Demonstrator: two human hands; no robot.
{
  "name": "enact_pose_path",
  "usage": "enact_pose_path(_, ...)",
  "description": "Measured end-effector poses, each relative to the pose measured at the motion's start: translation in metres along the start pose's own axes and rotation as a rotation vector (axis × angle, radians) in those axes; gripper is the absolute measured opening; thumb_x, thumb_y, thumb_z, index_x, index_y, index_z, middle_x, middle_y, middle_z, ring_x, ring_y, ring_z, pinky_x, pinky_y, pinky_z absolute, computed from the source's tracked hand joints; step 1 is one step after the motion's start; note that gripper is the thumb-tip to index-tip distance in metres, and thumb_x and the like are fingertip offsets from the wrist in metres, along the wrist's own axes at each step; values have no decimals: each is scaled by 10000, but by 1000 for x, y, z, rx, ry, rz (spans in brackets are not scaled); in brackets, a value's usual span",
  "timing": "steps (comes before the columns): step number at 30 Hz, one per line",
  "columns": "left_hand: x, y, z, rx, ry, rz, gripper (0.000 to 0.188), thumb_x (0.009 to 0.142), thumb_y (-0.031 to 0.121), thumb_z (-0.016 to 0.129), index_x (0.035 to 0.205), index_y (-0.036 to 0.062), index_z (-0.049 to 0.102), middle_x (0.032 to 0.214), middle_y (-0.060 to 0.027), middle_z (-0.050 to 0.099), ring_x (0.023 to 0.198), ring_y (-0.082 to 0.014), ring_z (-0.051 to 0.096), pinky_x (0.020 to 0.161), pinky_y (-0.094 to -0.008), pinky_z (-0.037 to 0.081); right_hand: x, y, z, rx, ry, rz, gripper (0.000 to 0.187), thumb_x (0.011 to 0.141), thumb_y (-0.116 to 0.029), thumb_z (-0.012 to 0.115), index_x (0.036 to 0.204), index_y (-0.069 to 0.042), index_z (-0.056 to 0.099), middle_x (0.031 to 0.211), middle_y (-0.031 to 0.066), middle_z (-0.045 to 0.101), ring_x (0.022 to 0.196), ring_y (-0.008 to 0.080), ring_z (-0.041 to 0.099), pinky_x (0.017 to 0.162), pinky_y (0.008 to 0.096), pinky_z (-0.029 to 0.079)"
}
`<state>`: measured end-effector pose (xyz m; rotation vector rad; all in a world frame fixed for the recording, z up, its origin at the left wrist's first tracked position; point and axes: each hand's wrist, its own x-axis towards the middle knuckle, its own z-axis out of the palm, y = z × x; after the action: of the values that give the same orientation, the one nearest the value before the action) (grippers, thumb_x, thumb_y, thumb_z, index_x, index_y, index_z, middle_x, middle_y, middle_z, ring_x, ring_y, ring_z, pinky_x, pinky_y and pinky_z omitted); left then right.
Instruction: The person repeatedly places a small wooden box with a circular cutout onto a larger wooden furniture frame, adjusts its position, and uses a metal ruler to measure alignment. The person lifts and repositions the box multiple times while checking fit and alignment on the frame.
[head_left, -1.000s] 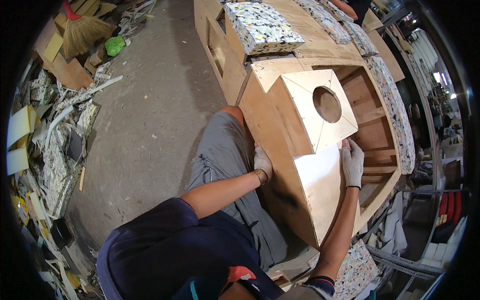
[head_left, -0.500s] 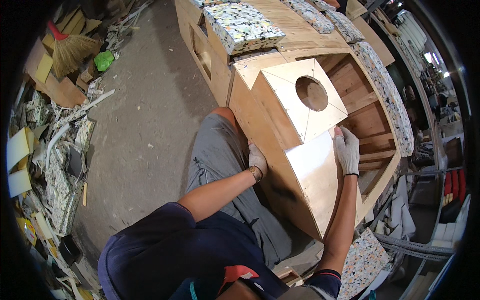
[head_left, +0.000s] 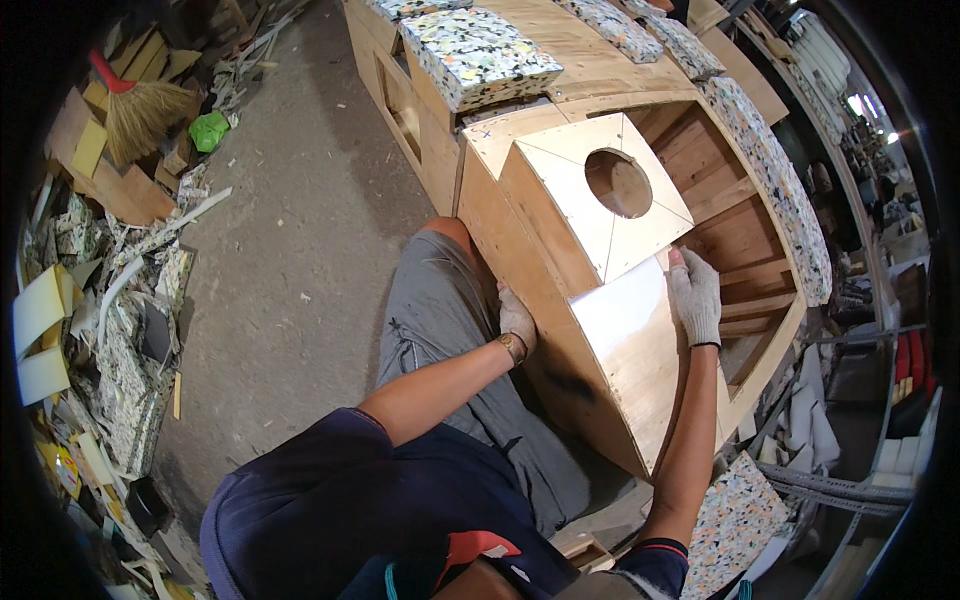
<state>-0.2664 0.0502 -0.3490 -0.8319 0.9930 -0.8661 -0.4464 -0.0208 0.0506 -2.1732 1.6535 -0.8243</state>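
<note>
A plywood furniture frame (head_left: 570,345) lies in front of me, partly across my legs. On its top sits a raised plywood box (head_left: 560,165) with a round hole and pencil lines. In a grey-white knit glove, my left hand (head_left: 516,316) is pressed to the near side panel, its fingers partly hidden. My right hand (head_left: 695,297), gloved the same way, grips the inner edge of the flat top panel (head_left: 630,335), beside the box's corner. Its fingers reach over toward the open slatted cavity (head_left: 735,245) and are partly hidden.
Speckled foam blocks (head_left: 480,55) rest on the frame's far part, and a foam strip (head_left: 775,180) lines its right edge. Foam scraps (head_left: 130,370) and a straw broom (head_left: 140,110) lie along the left. Another foam slab (head_left: 735,515) is at lower right.
The view has shifted slightly. Both hands keep their places on the plywood frame, and nothing has been taken up or let go.
</note>
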Motion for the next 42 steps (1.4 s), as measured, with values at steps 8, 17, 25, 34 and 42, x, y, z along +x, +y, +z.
enact_pose_path(8, -2, -2, 12, 88, 13, 3, 781, 1108, 544, 502, 1708, 82, 307, 1719, 49, 371, 1542, -156, 340, 1241, -229, 195, 4, -9, -6, -81, -114, 56, 514, 1097, -408, 581, 1124, 99, 656, 907, 247, 704, 830, 315, 668, 788, 410, 549)
enact_pose_path(17, -4, -3, 17, 140, 16, -22, 784, 1116, 543, 499, 1715, 83, 291, 1739, 55, 343, 1559, -153, 315, 1255, -239, 185, 6, 5, -6, -109, -125, 38, 556, 1095, -425, 583, 1175, 114, 694, 910, 225, 742, 826, 270, 725, 805, 392, 572)
enact_pose_path(25, -8, -11, 18, 156, 13, 24, 732, 1140, 492, 464, 1706, 60, 294, 1741, 39, 336, 1563, -142, 306, 1258, -227, 174, 0, -9, -5, -32, -53, 23, 464, 1078, -396, 571, 932, 45, 583, 816, 281, 572, 724, 431, 498, 718, 468, 485)
enact_pose_path(34, 31, 35, 4, 422, -88, -62, 716, 1151, 466, 442, 1706, 45, 279, 1763, 11, 310, 1600, -140, 268, 1262, -215, 170, 7, -33, -2, -6, -53, -29, 467, 1081, -401, 565, 939, 42, 602, 797, 257, 587, 708, 399, 531, 714, 465, 492)
enact_pose_path(42, 8, 24, 10, -9, 109, -54, 708, 1094, 624, 476, 1571, 108, 559, 1546, -18, 586, 1383, -245, 531, 1170, -298, 384, 1, -13, -5, -67, -54, 41, 462, 1079, -402, 567, 973, 44, 628, 836, 265, 616, 747, 441, 561, 740, 460, 504)
